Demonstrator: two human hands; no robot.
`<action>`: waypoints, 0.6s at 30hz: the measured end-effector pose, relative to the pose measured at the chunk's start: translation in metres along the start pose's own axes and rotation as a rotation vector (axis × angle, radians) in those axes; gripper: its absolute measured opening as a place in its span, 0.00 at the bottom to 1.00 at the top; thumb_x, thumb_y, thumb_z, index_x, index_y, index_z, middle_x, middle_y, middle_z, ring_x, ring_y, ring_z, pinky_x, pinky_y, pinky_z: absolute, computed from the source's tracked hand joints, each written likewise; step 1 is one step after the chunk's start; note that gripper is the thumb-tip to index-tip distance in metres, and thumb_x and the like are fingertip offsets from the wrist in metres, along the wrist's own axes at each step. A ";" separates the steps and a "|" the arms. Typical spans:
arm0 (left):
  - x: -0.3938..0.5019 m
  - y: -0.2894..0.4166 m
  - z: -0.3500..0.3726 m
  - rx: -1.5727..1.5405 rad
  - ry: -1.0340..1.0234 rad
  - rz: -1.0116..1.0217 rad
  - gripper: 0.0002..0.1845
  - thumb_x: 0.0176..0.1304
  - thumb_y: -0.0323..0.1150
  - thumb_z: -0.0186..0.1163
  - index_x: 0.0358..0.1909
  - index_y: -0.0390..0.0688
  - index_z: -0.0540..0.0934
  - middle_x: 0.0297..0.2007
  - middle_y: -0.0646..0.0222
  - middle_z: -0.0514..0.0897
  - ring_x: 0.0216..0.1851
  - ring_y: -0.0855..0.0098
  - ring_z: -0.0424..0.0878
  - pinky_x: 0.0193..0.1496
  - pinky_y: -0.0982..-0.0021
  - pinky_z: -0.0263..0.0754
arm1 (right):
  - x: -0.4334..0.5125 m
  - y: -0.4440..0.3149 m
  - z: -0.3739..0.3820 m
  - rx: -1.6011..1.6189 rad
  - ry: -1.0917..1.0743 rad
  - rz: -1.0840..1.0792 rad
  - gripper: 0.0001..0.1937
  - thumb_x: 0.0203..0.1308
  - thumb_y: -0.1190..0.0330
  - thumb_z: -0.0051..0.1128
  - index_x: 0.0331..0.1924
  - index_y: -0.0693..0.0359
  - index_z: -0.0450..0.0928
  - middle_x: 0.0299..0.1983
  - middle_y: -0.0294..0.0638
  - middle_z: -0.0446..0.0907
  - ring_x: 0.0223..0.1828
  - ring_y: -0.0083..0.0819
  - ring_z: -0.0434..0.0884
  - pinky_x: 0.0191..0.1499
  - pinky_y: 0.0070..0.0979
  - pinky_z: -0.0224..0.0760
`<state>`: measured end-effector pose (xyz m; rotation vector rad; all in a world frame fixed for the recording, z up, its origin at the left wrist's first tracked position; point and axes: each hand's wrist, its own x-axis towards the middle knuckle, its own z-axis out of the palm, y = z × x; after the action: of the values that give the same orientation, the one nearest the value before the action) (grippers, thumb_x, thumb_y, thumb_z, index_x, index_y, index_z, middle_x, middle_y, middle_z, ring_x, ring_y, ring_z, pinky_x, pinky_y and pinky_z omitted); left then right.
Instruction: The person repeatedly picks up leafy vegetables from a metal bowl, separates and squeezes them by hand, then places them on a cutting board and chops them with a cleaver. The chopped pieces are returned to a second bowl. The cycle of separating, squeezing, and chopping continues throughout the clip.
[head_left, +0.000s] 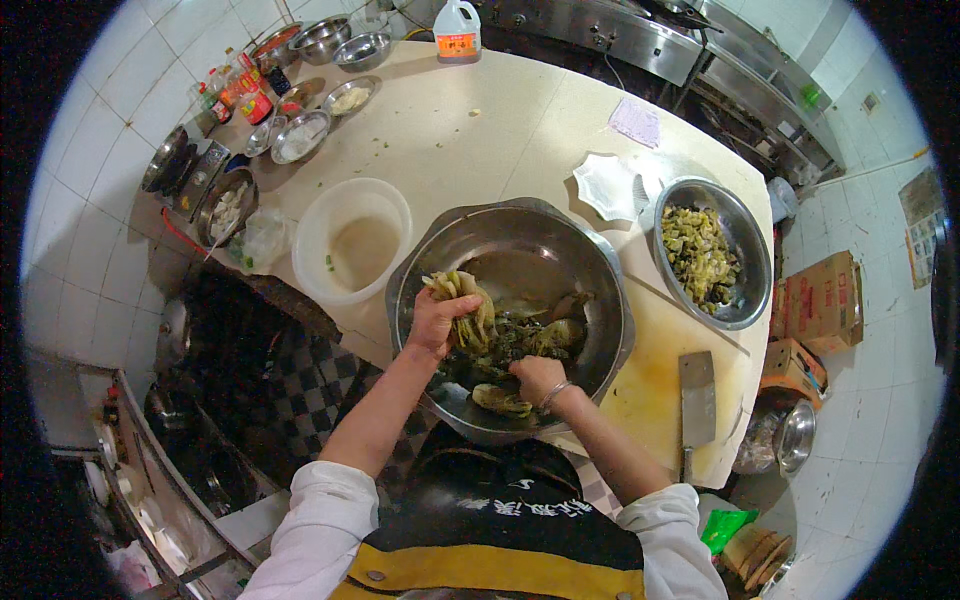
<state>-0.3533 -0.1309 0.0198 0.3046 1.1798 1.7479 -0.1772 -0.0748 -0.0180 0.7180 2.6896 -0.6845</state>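
A large steel basin (540, 247) with a lobed rim stands in front of me, with wet leafy greens (559, 337) that look pickled lying in liquid. My left hand (439, 319) grips a bunch of these greens (474, 322) above the basin's left side, pale stem ends up. Lower and to the right, my right hand (541, 379) reaches into the basin with curled fingers against the leaves. Its fingertips are hidden, so whether it grips any is unclear. A pale yellowish piece of greens (501, 401) lies just left of that hand.
Left of the basin stands a white plastic tub (352, 240) with cloudy liquid. On the right are a steel bowl of chopped greens (701, 259), a cutting board (649, 360) and a cleaver (697, 397). Seasoning bowls (300, 137) and sauce bottles (255, 105) line the far left.
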 end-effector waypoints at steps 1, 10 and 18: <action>-0.002 0.006 -0.001 -0.013 -0.035 0.022 0.12 0.40 0.20 0.60 0.30 0.38 0.74 0.27 0.69 0.78 0.27 0.75 0.76 0.34 0.74 0.72 | 0.001 -0.002 0.009 -0.172 -0.094 0.024 0.10 0.40 0.73 0.49 0.31 0.57 0.75 0.30 0.46 0.72 0.36 0.42 0.73 0.36 0.35 0.68; -0.018 -0.004 -0.011 0.190 -0.098 -0.097 0.16 0.41 0.21 0.60 0.36 0.39 0.74 0.29 0.70 0.78 0.30 0.74 0.77 0.35 0.73 0.73 | -0.004 0.051 -0.027 0.804 0.253 0.118 0.12 0.37 0.72 0.62 0.31 0.60 0.77 0.25 0.40 0.76 0.25 0.27 0.74 0.29 0.21 0.68; -0.029 -0.049 -0.015 -0.167 0.053 -0.297 0.12 0.46 0.26 0.61 0.36 0.39 0.75 0.34 0.69 0.78 0.35 0.74 0.75 0.39 0.72 0.70 | 0.011 -0.025 -0.022 0.672 0.784 -0.275 0.06 0.42 0.79 0.55 0.27 0.62 0.74 0.25 0.37 0.74 0.26 0.25 0.74 0.28 0.19 0.67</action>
<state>-0.3207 -0.1601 -0.0189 -0.0172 1.0493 1.5872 -0.2024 -0.0779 0.0061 0.9141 3.2937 -1.7383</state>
